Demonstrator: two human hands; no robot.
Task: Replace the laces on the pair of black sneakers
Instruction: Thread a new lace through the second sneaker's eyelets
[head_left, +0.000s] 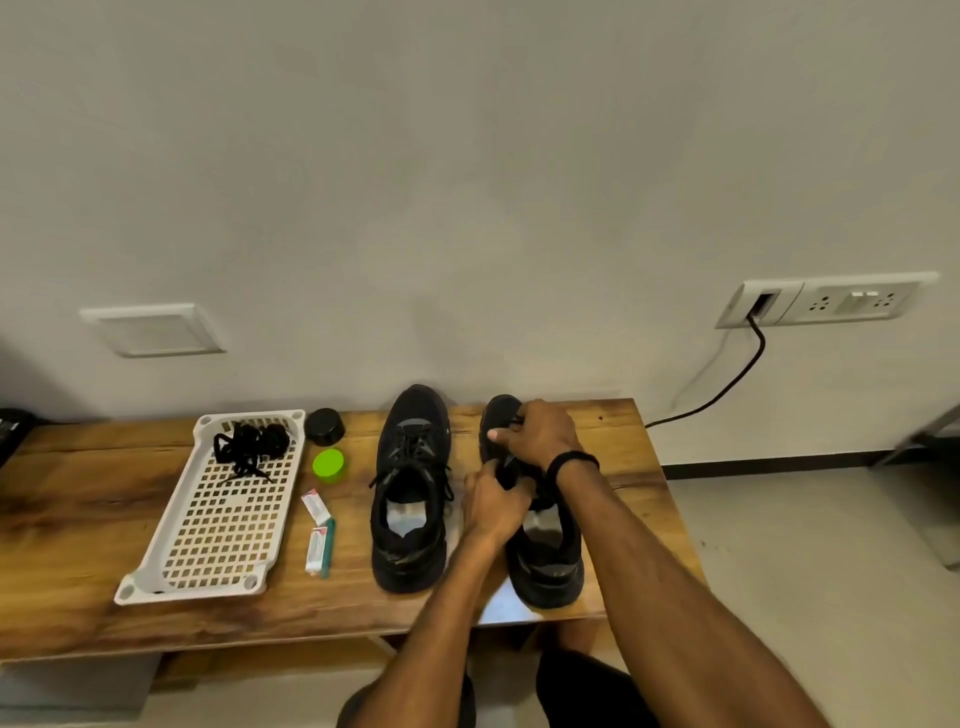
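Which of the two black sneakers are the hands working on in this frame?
The right sneaker, farther from the white tray: both the left hand and the right hand grip it around the lacing area. The left sneaker stands untouched beside it.

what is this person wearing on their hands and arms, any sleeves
No sleeves or gloves show. A black band circles the wrist of the right hand; the left hand and its wrist wear nothing I can make out.
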